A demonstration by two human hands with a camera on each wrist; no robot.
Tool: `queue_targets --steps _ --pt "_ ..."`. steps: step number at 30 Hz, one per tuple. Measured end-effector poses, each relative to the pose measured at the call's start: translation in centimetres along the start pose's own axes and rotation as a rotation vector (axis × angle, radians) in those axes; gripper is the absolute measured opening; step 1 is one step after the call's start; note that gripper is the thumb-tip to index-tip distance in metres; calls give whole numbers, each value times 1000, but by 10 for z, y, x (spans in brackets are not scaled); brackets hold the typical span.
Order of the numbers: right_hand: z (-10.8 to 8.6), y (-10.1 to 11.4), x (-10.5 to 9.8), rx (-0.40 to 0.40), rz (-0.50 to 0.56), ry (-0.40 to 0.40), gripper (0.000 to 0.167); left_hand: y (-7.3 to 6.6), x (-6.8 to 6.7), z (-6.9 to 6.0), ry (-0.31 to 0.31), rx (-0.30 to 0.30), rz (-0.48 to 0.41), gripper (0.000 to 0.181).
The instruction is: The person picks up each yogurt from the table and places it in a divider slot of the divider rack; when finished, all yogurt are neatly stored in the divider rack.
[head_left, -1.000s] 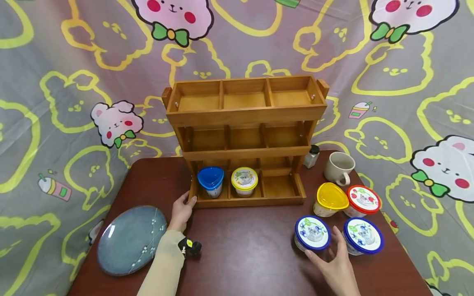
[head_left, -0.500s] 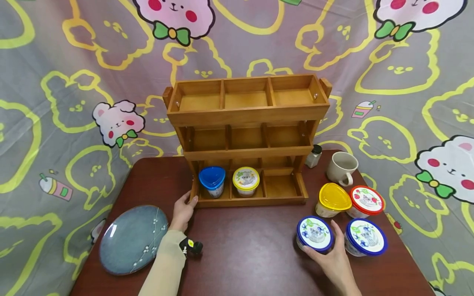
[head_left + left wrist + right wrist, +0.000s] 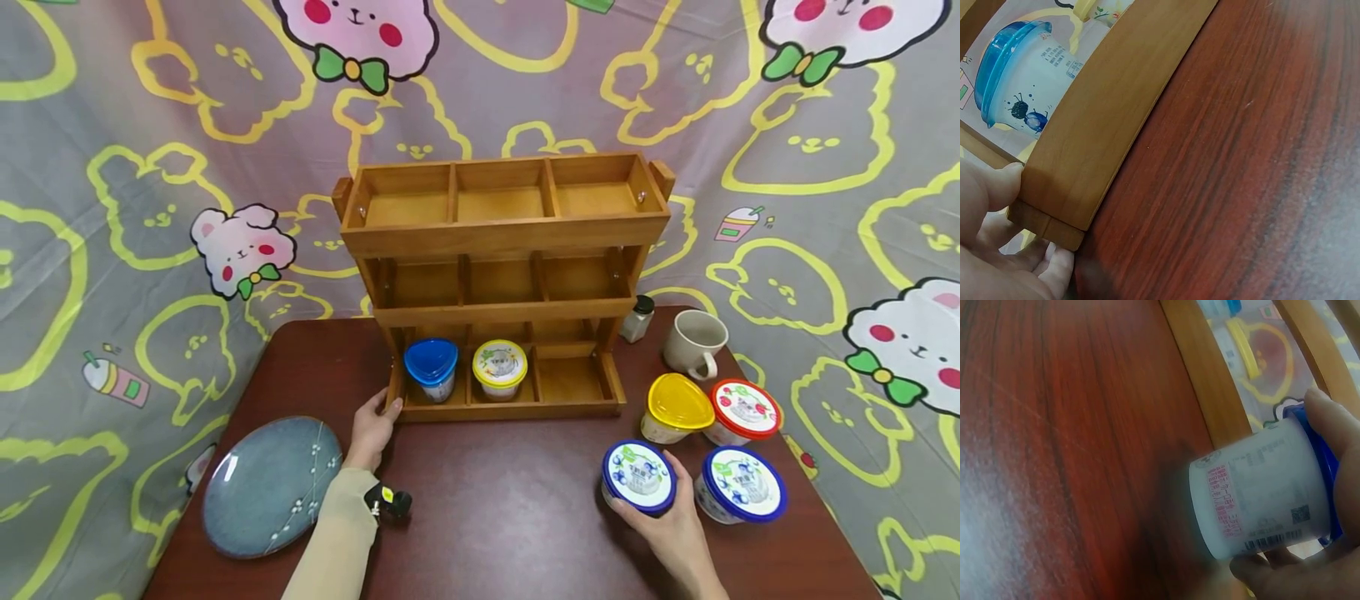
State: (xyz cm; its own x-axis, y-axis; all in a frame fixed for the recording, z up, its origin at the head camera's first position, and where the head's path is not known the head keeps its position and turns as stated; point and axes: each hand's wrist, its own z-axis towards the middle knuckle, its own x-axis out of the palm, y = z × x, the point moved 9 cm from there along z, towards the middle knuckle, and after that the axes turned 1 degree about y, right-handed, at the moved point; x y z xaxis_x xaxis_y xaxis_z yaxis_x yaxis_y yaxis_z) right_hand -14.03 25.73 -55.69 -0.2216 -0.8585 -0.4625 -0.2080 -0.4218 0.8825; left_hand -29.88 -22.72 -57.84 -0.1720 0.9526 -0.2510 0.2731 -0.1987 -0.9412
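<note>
At a dark red-brown surface (image 3: 487,517), a person works with both hands busy before a three-tiered wooden rack (image 3: 504,238). The right hand (image 3: 678,525) grips a blue-rimmed tub (image 3: 639,475) with a blueberry-print lid, thumb on one side and fingers on the other, in front of the rack's right end and well apart from it; whether the tub's base touches the surface, I cannot tell. The left hand (image 3: 372,432) holds the rack's lower front left corner, thumb laid against the wood and fingers curled below, the arm in a pale sleeve (image 3: 330,533) with a black device (image 3: 386,500) strapped at the wrist. In the rack's bottom tier, a blue-lidded tub (image 3: 431,360) stands in the left compartment and a yellow-rimmed tub (image 3: 500,367) in the middle one. Just beside the right hand sits a second blueberry-print tub (image 3: 742,485); behind it, a yellow-lidded tub (image 3: 677,403) and a red-rimmed tub (image 3: 746,408) stand close together. Farther back are a beige mug (image 3: 692,340), its handle turned toward the person, and a small black-capped jar (image 3: 637,320) near the rack's right side. A blue-grey plate (image 3: 266,483) with a blossom pattern lies at left, beside the sleeved forearm, and a cartoon-print cloth (image 3: 525,92) hangs behind everything.
</note>
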Motion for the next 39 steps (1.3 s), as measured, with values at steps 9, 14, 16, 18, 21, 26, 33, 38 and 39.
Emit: queue_targets --steps 9,14,16,18,21,26,33,38,39 --pt "1 0 1 -4 21 -15 115 0 0 -2 8 -7 0 53" --pt "2 -2 1 17 8 0 117 0 1 -2 9 -1 1 53" --pt "2 -2 1 19 5 4 117 0 1 -1 9 1 0 53" --pt "2 -2 1 17 7 4 117 0 1 -1 9 2 -3 53" --pt "2 0 0 11 14 1 116 0 1 -1 9 -1 -4 53" --pt "2 9 -1 -22 43 -7 113 2 1 -1 7 -8 -2 53" --pt "8 35 -2 -22 51 24 118 2 0 0 5 0 -5 53" --pt "18 54 0 -10 55 55 121 1 0 0 0 1 -4 54" --pt "20 58 1 -14 49 57 122 1 0 0 -2 4 -7 53"
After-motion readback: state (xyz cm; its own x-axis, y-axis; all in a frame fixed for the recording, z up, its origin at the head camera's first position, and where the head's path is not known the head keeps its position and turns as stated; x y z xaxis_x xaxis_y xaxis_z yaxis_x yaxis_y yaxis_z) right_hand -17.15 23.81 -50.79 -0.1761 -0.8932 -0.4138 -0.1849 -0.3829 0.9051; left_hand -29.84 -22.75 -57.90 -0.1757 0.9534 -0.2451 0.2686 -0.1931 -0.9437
